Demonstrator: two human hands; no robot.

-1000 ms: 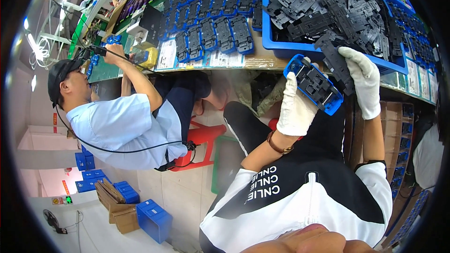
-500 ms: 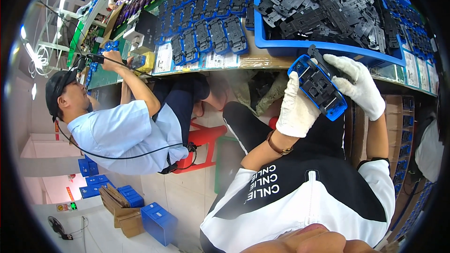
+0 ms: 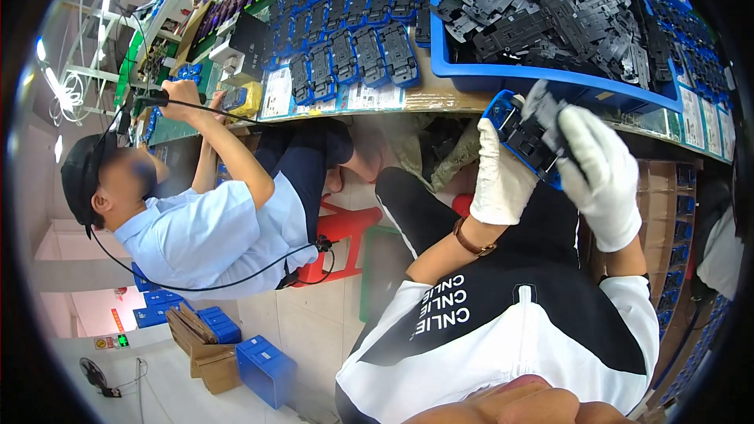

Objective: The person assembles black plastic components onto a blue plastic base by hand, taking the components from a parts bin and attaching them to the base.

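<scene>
Your white-gloved left hand [image 3: 503,182] grasps a blue shell [image 3: 495,110] with black parts [image 3: 521,140] inside; your gloved right hand [image 3: 601,173] grips a blurred dark plate [image 3: 544,116] tilted over it, contact unclear. Just beyond your grip, a blue bin [image 3: 479,71] holds heaped black plates [image 3: 550,20]. To the grip's upper left, blue-and-black units [image 3: 367,55] lie in rows; farther left sits a co-worker [image 3: 208,232].
</scene>
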